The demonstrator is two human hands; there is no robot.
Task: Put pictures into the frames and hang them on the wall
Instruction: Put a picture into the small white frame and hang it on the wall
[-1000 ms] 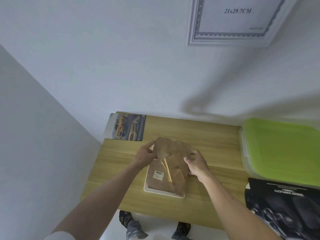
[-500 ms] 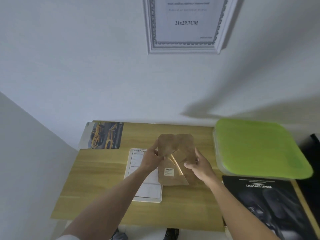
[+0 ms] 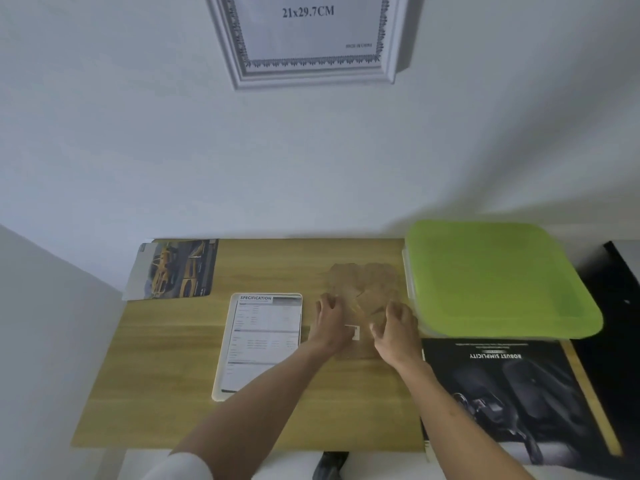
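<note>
A crumpled brown paper wrapper (image 3: 367, 282) with a white label lies blurred on the wooden table (image 3: 173, 375), just left of the green lid. My left hand (image 3: 330, 323) and my right hand (image 3: 394, 323) hold its near part, fingers curled down onto it. A white picture frame (image 3: 258, 344) with a "SPECIFICATION" sheet in it lies flat to the left of my hands. A yellow car picture (image 3: 176, 270) sits at the table's back left. A dark car poster (image 3: 509, 396) lies at the front right. Another white frame (image 3: 311, 43) hangs on the wall above.
A clear plastic box with a green lid (image 3: 495, 278) fills the table's back right, close to my right hand. A black object (image 3: 623, 271) stands at the far right edge. The white wall (image 3: 138, 150) runs behind the table.
Both hands carried the brown paper off the white frame to the right and lowered it to the table by the green lid. The frame now lies uncovered to their left.
</note>
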